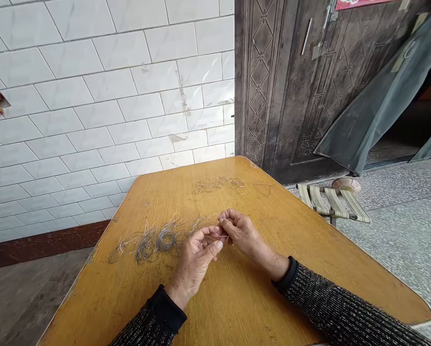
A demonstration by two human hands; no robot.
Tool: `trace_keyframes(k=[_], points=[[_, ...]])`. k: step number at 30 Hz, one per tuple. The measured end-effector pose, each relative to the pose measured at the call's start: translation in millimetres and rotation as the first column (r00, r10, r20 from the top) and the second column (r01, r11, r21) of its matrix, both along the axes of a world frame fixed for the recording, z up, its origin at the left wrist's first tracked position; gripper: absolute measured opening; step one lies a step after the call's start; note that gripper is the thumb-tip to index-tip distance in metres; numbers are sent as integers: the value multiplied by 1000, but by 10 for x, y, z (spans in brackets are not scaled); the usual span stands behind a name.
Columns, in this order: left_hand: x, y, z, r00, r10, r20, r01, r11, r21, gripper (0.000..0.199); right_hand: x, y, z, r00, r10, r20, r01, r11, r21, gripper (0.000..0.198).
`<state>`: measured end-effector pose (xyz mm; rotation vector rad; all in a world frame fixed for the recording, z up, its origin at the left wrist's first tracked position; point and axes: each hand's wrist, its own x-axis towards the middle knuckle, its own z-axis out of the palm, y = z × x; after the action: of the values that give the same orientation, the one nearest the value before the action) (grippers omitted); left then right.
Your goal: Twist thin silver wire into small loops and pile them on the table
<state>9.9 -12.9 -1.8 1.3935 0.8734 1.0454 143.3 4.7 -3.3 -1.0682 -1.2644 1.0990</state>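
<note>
A thin wire (221, 236) shows between my two hands, which meet over the middle of the wooden table (273, 288). Thumb and fingers of my right hand (241, 232) are pinched on it. My left hand (195, 262) has its fingers curled around the wire from the other side, the thumb a little apart; the exact grip is partly hidden. To the left of my left hand lie bundles of thin grey wire (166, 238), some coiled, with loose ends sticking out. Farther back on the tabletop is a row of bent wire loops (219, 183).
A single bent wire shape (263, 189) lies near the right edge. White wall tiles (129, 105) rise behind the table. On the right are a dark carved door (294, 96), a grey curtain (381, 105) and a folding stool with striped straps (332, 201).
</note>
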Motion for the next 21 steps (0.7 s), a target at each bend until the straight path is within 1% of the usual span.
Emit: trace_keyframes(k=[2, 4, 7, 9, 12, 15, 17, 21], points=[[15, -12, 1, 1000, 24, -19, -24, 1000, -6, 29, -14, 7, -24, 999, -43, 10, 43, 999, 25, 15], [31, -14, -9, 997, 68, -27, -68, 998, -8, 25, -27, 10, -44, 998, -60, 28, 59, 997, 53, 13], [37, -2, -29, 995, 100, -9, -100, 995, -17, 24, -43, -1, -40, 998, -53, 42, 49, 995, 85, 9], [31, 7, -35, 995, 98, 7, -98, 995, -27, 23, -39, -15, -10, 998, -45, 33, 43, 996, 75, 8], [16, 20, -39, 995, 100, 25, -99, 995, -32, 24, -2, -33, 46, 998, -52, 28, 50, 996, 70, 12], [-2, 45, -52, 988, 145, 60, -142, 989, -45, 25, 39, -48, 73, 997, -76, -5, 76, 992, 96, 20], [-15, 69, -60, 978, 183, 104, -178, 982, -60, 26, 35, -62, 71, 996, -63, -58, 67, 994, 80, 23], [-30, 105, -48, 944, 235, 232, -212, 970, -121, 26, -43, -85, 43, 989, -3, -146, 3, 1000, 2, 26]])
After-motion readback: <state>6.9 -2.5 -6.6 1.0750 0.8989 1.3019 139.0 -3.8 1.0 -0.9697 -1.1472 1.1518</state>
